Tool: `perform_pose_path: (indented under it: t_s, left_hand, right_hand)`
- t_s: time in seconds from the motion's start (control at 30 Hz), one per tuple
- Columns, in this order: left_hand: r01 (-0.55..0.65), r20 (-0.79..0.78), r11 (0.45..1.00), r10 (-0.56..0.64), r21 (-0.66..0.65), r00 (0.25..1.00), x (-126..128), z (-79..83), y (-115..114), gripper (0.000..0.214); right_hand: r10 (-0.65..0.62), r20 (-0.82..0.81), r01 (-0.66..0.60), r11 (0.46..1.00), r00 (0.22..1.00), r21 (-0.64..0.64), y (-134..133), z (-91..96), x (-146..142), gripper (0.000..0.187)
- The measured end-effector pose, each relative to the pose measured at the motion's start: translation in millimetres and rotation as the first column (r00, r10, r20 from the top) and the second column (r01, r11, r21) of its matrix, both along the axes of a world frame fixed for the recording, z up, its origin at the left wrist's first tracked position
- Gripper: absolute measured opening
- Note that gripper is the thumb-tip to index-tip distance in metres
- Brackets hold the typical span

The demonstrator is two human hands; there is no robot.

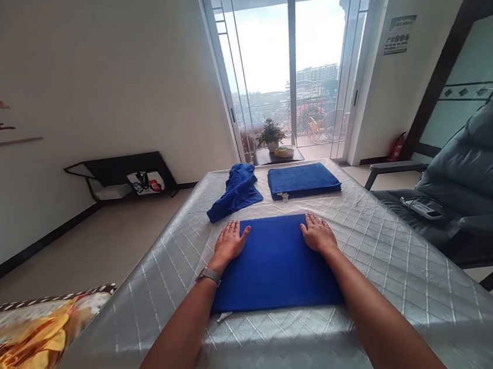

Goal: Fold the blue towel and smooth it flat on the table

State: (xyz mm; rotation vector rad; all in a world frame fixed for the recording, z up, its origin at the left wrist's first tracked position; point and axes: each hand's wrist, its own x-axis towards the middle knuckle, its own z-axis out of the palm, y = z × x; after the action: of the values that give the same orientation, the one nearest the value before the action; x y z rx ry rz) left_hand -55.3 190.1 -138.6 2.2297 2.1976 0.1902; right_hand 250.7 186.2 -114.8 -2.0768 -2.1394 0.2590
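A smooth blue towel [277, 269] lies flat in a rectangle on the quilted silver-grey mattress [377, 253], a small white tag poking out at its near left edge. My left hand [229, 242], with a watch at the wrist, rests flat on its far left corner, fingers stretched forward and thumb out. Opposite it, my right hand [318, 232] lies flat on the far right corner, fingers also extended. Beyond them sit a crumpled blue towel [237, 191] on the left and a neat stack of folded blue towels [303, 180] on the right.
A dark recliner [469, 167] with a remote-like device [423, 208] on its seat stands to the right. Yellow cloth [30, 354] lies at lower left. A small table with a potted plant [270, 134] stands before the sliding glass door [297, 56]. A black bench [126, 173] is by the wall.
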Motion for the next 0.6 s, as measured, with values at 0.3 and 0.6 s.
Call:
perform_pose_path:
  t_s: [0.3, 0.6]
  left_hand:
    - [-0.037, 0.040, 0.999, 0.037, 0.002, 0.999, 2.0, 0.3, 0.8, 0.085]
    - [-0.027, 0.061, 1.000, 0.027, -0.006, 0.998, 4.5, 5.1, -2.4, 0.087]
  right_hand:
    - [0.000, 0.033, 0.001, 1.000, 0.999, -0.005, 2.7, -2.7, 0.3, 0.067]
    - [-0.007, 0.056, 0.007, 1.000, 0.998, -0.005, 4.5, -5.3, 1.1, 0.066]
